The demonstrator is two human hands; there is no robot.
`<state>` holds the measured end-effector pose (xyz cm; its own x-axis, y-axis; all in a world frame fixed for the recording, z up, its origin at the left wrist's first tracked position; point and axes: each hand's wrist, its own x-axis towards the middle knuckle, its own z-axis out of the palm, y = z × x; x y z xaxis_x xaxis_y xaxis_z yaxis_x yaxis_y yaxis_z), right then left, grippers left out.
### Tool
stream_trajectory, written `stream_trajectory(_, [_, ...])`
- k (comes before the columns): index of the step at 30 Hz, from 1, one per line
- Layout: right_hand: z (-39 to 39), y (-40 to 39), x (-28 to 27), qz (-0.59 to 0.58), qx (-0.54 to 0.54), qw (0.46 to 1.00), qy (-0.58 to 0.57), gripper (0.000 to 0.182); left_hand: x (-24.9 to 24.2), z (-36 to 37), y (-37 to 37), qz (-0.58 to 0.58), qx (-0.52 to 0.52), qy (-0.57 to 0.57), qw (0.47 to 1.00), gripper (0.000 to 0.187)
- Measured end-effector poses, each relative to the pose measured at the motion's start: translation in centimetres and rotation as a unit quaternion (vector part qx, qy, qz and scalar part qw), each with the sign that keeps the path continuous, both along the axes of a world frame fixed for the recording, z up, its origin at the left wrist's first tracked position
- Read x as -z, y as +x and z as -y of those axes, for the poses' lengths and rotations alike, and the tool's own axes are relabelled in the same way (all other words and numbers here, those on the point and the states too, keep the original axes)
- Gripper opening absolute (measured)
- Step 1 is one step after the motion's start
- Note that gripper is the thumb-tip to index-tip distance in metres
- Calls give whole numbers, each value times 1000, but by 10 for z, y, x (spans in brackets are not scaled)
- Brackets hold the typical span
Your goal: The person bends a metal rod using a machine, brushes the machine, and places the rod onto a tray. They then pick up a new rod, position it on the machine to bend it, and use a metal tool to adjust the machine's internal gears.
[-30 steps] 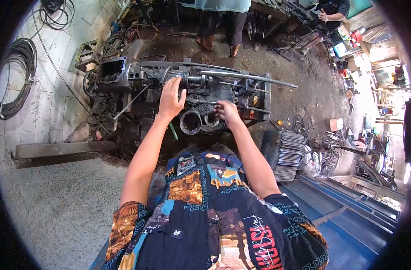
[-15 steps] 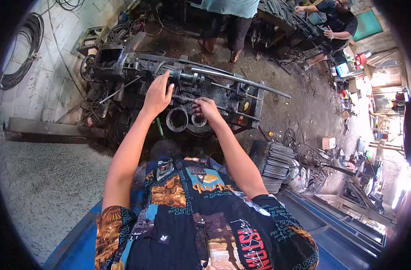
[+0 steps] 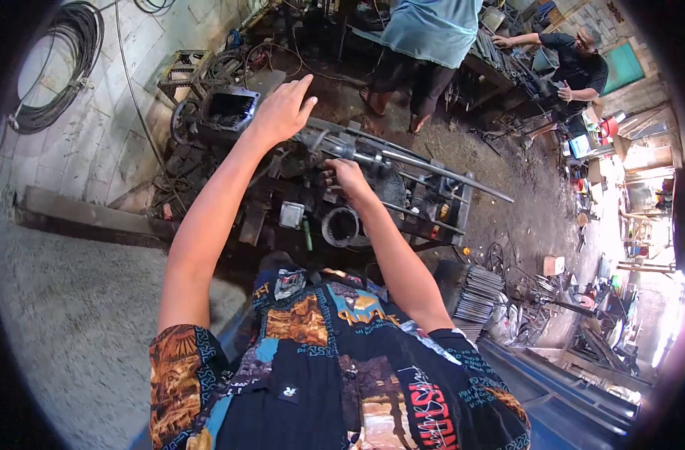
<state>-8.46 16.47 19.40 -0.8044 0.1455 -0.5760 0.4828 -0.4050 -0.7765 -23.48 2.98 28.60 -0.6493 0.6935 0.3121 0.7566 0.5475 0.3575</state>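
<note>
The long dark metal machine with greasy rails point(image 3: 391, 187) lies across the far middle of the scene, in front of the person. The bare left hand point(image 3: 282, 112) is over the left part of this machine. Its fingers are straight and released, with the thumb apart, and it holds nothing. Farther left, just beside this hand, there is a box-shaped metal housing with a pale rim point(image 3: 254, 105).

The bare right hand point(image 3: 346, 178) is over the middle of the machine, near a shiny metal cylinder point(image 3: 365, 159). Its fingers are bent and point to the left; I am not able to tell if they grasp something small or only touch the machine.

A long straight bare metal rod point(image 3: 462, 181) runs along the machine toward the right, beyond its end. On the near side are a round grey metal ring point(image 3: 326, 227), a square pale metal piece point(image 3: 291, 214) and, between them, a thin green stick point(image 3: 307, 235).

On the far side stands a person in a light blue shirt point(image 3: 432, 34); at far right is another person in a black shirt point(image 3: 581, 66).
</note>
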Motion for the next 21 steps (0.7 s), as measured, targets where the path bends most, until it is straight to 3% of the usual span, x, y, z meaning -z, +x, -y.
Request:
stream_trajectory(3, [39,-35,4,69,-37,997,-26,26,2,42,-40,61,-17,0,998,52])
stream_trajectory(8, [93,-77,19,182,-14,981,-63,30,47,124,-108,79,-17,16,997,52])
stream_trajectory(10, [111,-88,37,183,35,978,-92,26,69,158,-135,10,-32,76,997,50])
stream_trajectory(12, [120,-97,61,189,83,965,-161,14,77,191,-159,77,-74,47,993,46])
stream_trajectory(14, [130,-102,70,155,192,959,-138,10,93,220,-187,72,-113,51,990,45])
stream_trajectory(15, [132,-100,69,159,197,958,-137,10,100,232,-200,47,-122,57,990,45])
stream_trajectory(17, [135,-96,68,160,255,923,-241,8,109,253,-221,46,-149,69,985,43])
stream_trajectory(19, [154,-94,30,156,278,920,-228,11,116,267,-234,58,-156,70,984,43])
stream_trajectory(21, [168,-97,-6,152,265,933,-192,17,119,281,-240,-8,-162,128,978,32])
